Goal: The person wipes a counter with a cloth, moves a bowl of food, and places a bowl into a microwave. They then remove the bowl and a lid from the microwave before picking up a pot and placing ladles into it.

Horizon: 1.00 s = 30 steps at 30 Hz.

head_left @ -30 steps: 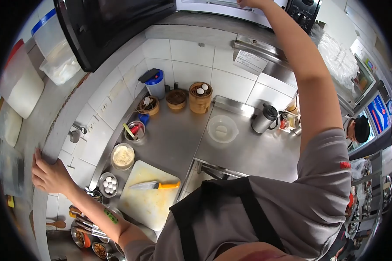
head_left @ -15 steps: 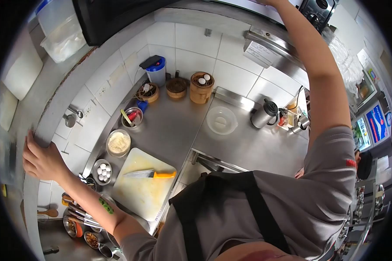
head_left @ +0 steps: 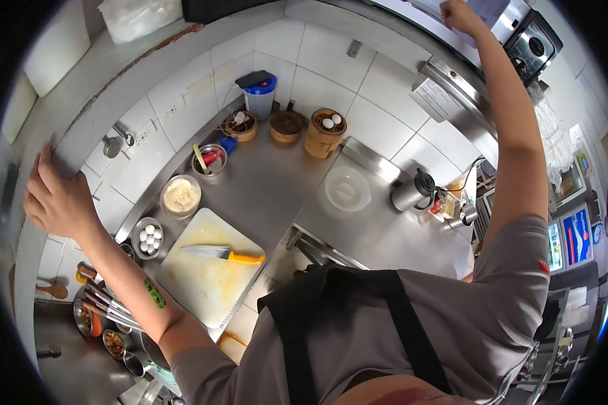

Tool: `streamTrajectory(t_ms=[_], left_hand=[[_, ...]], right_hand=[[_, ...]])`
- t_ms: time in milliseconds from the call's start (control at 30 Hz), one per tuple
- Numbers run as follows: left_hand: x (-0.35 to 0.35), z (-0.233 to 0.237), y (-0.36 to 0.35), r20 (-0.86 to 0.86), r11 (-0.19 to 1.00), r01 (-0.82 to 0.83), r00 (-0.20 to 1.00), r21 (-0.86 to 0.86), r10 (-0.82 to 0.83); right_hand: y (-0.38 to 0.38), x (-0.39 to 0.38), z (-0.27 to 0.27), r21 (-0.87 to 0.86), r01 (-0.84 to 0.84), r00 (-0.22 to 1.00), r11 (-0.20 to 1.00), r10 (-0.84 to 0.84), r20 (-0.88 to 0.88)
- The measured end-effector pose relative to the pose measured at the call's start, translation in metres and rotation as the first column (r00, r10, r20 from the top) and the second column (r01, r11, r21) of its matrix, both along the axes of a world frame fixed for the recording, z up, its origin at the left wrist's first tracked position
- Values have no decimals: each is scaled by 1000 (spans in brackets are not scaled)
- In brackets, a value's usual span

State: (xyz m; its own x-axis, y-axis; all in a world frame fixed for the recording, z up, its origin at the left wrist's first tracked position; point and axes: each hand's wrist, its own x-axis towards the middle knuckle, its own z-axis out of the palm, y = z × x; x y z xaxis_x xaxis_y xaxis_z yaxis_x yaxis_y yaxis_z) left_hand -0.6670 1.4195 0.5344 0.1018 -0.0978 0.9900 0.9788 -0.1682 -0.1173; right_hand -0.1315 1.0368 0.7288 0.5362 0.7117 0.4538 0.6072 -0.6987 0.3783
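Observation:
My left hand (head_left: 62, 201) rests on the edge of a raised shelf (head_left: 132, 84), fingers spread, with nothing visible in it. My right hand (head_left: 461, 16) is raised at the top, fingers curled in front of a pale, shiny panel left of a black appliance with a knob (head_left: 535, 47); what it holds, if anything, is too small to make out. Below, on the steel counter, a knife with a yellow handle (head_left: 246, 258) lies across a white cutting board (head_left: 213, 287). Beside the board stand a bowl of white eggs (head_left: 148, 237) and a bowl of pale flour-like powder (head_left: 181, 197).
Along the wall are a bowl with a red item (head_left: 210, 160), a blue-lidded container (head_left: 259, 101) and bamboo steamers (head_left: 324, 138), one topped with two eggs. A translucent bowl (head_left: 348, 189) and steel jug (head_left: 412, 192) stand right. Utensils (head_left: 111, 304) and small pans crowd the lower left.
The view has shifted, showing more of the upper right. My right hand has come lower into view, its fingers now curled. My left hand stays on the shelf edge.

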Motion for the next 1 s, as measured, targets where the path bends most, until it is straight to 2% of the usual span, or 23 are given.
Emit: streamTrajectory(t_ms=[67,100,133,167,233,300,367,433,567,633,667,733,833,967,1000], left_hand=[[-1,-1,3,1,1000,-20,1000,6,20],[-1,-2,2,5,1000,-20,1000,-9,20],[-1,-2,1,8,1000,-20,1000,-24,20],[0,-2,0,17,1000,6,1000,-29,-6],[0,-3,0,21,999,13,1000,-41,-12],[-2,-3,1,27,999,19,999,-46,-18],[-4,-1,1,-47,999,-51,998,-8,50],[-5,-1,1,-53,999,-37,998,-8,37],[-6,-3,5,-62,999,-38,997,-5,38],[-6,-2,5,-60,999,-32,998,2,32],[-6,-2,5,-59,1000,-28,998,10,29],[-6,-1,6,-60,999,-39,997,18,40],[-4,-3,6,-28,1000,-17,999,-10,17],[-3,-5,7,1,1000,11,1000,-29,-11],[-4,-5,9,2,999,12,1000,-30,-12]], right_hand=[[-9,13,3,45,20,1000,999,-19,-23],[-20,46,8,-27,-73,996,997,71,-47],[-17,49,10,-96,-164,984,982,157,-79],[-15,51,9,-104,-170,983,980,162,-81],[-18,48,6,123,-142,965,982,165,-203],[-12,38,6,65,-168,971,984,177,-159],[-8,39,8,8,-195,974,981,195,-115],[-5,39,11,-92,-92,992,991,83,-99],[-10,39,12,-74,-113,990,991,106,-94],[-8,42,16,-42,-147,956,988,131,-264],[-3,25,16,-42,-146,956,988,130,-264],[17,-38,11,-4,-107,983,994,105,-152],[28,-34,11,12,-74,994,997,74,-77],[31,-23,8,59,-87,985,994,95,-142],[26,-17,6,245,-185,942,952,243,-230]])
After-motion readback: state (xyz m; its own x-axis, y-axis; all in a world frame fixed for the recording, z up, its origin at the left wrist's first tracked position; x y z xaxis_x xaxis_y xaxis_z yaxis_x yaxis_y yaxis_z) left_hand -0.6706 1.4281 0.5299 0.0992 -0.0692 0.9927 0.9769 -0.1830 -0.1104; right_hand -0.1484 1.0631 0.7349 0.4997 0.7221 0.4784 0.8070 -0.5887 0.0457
